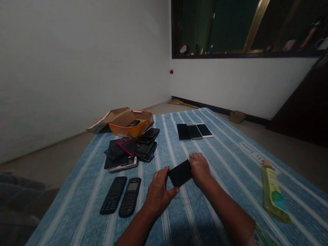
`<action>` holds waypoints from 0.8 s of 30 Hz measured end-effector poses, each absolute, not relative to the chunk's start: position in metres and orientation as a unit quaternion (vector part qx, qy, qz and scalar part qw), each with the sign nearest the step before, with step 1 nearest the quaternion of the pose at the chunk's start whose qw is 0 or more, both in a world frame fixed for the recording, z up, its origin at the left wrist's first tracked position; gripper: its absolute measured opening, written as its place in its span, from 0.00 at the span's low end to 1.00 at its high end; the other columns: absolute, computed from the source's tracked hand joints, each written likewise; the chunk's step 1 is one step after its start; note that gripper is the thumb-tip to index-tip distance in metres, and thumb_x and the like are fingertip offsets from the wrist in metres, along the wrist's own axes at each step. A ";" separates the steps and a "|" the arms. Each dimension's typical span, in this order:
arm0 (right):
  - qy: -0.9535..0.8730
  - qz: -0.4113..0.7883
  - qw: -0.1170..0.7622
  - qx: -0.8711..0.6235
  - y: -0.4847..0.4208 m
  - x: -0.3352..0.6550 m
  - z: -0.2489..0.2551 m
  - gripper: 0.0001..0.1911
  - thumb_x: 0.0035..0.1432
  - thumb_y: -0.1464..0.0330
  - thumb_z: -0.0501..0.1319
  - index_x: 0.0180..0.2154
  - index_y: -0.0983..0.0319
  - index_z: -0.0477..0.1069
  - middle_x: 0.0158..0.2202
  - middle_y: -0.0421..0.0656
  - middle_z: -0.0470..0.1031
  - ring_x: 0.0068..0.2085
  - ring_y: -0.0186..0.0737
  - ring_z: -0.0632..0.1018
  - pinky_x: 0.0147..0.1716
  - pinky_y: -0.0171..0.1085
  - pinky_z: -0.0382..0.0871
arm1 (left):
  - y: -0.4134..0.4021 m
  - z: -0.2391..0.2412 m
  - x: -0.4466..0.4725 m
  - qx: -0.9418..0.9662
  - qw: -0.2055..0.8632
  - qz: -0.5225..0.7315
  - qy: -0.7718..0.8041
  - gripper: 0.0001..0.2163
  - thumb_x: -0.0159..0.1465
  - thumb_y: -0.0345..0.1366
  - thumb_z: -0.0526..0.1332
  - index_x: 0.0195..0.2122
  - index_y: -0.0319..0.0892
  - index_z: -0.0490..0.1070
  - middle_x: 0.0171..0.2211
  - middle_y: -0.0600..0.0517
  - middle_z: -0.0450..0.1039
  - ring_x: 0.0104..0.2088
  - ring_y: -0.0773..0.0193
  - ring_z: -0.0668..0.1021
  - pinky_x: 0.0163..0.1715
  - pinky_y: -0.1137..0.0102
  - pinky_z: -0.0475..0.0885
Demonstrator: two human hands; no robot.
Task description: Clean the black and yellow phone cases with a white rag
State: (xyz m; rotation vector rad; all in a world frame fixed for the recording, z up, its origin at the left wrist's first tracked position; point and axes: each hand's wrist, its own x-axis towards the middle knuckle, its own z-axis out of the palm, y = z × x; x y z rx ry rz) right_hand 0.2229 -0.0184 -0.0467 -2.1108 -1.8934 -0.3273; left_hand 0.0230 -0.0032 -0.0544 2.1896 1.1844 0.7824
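Head camera looks down on both forearms reaching forward over a blue striped cloth [230, 160], and the two hands meet at a black phone [180, 173] held just above the cloth's middle. The left hand [159, 194] comes in from the cloth's near edge, wrist straight, back of the hand up, thumb and fingers pinched on the phone's near-left end. The right hand [200, 169] angles in from the cloth's near-right corner, knuckles up and fingers curled down over the phone's far-right end. So both hands are clamped on the one phone, which lies tilted between them, its dark flat face upward.

Toward the cloth's near-left side, two keypad phones [120, 196] lie side by side, just beside the left hand. A pile of phones [132, 150] sits farther up the cloth's left side, with an orange box [132, 124] at the far-left corner. Three smartphones [194, 131] lie in a row at the cloth's far middle. A green-yellow packet [273, 194] lies along its right edge.
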 end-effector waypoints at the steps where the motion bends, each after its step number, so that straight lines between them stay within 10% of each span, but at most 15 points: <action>1: -0.656 -0.113 0.143 -0.733 -0.018 0.224 -0.047 0.14 0.62 0.79 0.53 0.37 0.62 0.76 0.44 0.49 0.76 0.43 0.50 0.71 0.40 0.42 0.62 | -0.003 -0.054 0.023 0.809 0.261 0.291 0.438 0.32 0.50 0.34 0.67 0.58 0.41 0.63 0.50 0.43 0.71 0.52 0.48 0.72 0.53 0.50 0.68; 24: -0.644 -0.054 0.098 -0.757 -0.023 0.226 -0.037 0.16 0.64 0.78 0.50 0.44 0.64 0.76 0.49 0.49 0.74 0.47 0.49 0.70 0.46 0.39 0.60 | -0.003 -0.055 0.022 0.814 0.255 0.282 0.439 0.33 0.51 0.35 0.67 0.58 0.35 0.63 0.50 0.40 0.71 0.53 0.47 0.72 0.53 0.52 0.70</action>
